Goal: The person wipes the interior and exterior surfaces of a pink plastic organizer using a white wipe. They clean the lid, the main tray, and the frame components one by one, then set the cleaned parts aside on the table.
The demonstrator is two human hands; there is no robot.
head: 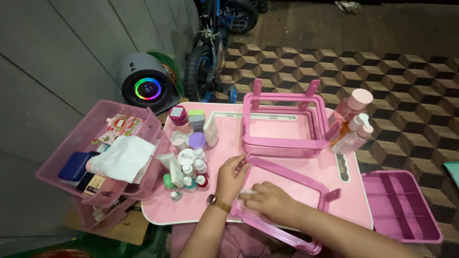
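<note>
**Both hands on a pink tray at the near table edge**

The right hand point(271, 201) lies palm down inside the pink tray point(306, 188), fingers curled over a small white wipe point(248, 193) pressed to the tray floor. The left hand point(232, 176), a watch at its wrist, grips the tray's left rim with bent fingers. This tray sits tilted at the near edge of the pink table point(186, 210). At twelve o'clock from the hands stands a second pink tray frame point(282, 143). At ten o'clock cluster small bottles and jars point(189, 162). At two o'clock stand two clear pump bottles point(351, 126). At nine o'clock a pink basket point(71, 143) holds a white cloth point(125, 157). At three o'clock, off the table, lies a divided pink insert point(399, 205).
</note>
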